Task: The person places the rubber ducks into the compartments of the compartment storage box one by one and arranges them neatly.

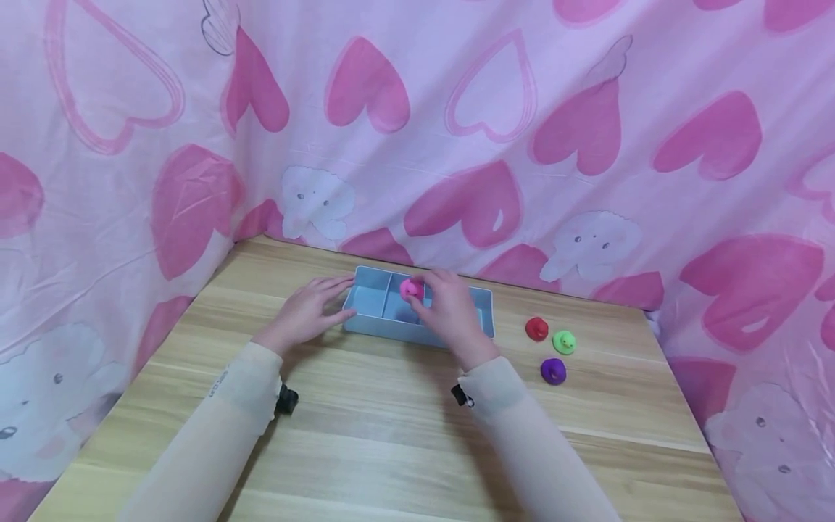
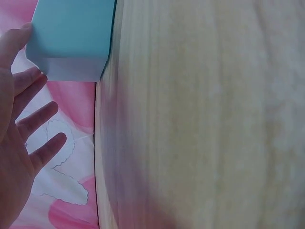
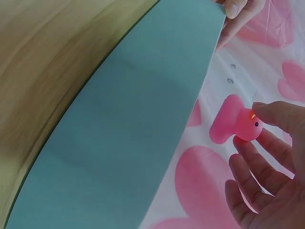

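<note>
Pink heart-print cloth [image 1: 196, 203] behind wooden table [image 1: 365, 435]. Left hand [image 1: 305, 310] at left end of blue-grey tray [image 1: 391, 330], fingers extended, thumb and fingertip touching rim. Tray divided into compartments in row. Pink duck [image 1: 410, 288] just above second compartment from left, head pinched between thumb and fingers of right hand [image 1: 451, 308]. Farther right on table, apart from tray, grouped: red toy [image 1: 537, 328], purple toy [image 1: 553, 371], green duck [image 1: 564, 342].

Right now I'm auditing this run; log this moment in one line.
right hand: pinches pink duck above tray | left hand: touches tray's left end | table: red toy, green duck, purple toy
</note>
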{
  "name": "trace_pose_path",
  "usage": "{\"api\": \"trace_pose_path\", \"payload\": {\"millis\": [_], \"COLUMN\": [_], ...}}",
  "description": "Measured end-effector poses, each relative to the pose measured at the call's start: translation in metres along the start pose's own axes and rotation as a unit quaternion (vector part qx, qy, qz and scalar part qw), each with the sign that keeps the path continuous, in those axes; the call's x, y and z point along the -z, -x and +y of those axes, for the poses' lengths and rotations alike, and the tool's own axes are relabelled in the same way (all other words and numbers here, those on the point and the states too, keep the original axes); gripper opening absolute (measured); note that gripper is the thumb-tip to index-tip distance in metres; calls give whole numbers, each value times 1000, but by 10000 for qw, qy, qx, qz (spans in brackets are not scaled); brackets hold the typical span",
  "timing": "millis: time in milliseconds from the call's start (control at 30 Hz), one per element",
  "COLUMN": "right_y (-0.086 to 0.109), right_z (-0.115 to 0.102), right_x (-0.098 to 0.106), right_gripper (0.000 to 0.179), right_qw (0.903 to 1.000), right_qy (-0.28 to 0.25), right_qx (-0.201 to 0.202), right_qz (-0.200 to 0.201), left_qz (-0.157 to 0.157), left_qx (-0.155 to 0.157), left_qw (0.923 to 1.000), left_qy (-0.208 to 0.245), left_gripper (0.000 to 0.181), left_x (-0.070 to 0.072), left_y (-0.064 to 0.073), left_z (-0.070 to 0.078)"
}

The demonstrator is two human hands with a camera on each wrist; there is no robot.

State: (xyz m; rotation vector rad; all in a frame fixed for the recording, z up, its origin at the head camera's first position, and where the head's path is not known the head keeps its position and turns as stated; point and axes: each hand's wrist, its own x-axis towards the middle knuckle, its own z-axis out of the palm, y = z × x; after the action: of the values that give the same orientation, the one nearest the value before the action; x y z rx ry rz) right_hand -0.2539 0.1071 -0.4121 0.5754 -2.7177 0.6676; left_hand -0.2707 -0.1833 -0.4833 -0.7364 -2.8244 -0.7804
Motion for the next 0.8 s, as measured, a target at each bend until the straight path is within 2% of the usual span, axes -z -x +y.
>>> {"api": "trace_pose_path", "payload": {"millis": [267,467,633,800], "right_y": [-9,-18,-25,-32], "right_z": [-11,-18,-22,-23], "right_x": [-8,-14,-20,-27], "right_gripper": [35,35,35,36], "right_qw": [9995,9988,9983,9971], "right_qy": [-27,114,131,121], "right_qx": [66,249,408,470], "right_qz": [-298,-393,-406,-579], "left_qz": [-44,42,33,-29], "left_qx": [126,142,94,118], "left_qw": [9998,9995,9997,9999], "left_qy": [161,265,211,75], "left_gripper": [71,71,72,72], "left_x": [1,0,0,3], "left_y": [1,1,-2,-3], "left_z": [2,3,1,-1]}}
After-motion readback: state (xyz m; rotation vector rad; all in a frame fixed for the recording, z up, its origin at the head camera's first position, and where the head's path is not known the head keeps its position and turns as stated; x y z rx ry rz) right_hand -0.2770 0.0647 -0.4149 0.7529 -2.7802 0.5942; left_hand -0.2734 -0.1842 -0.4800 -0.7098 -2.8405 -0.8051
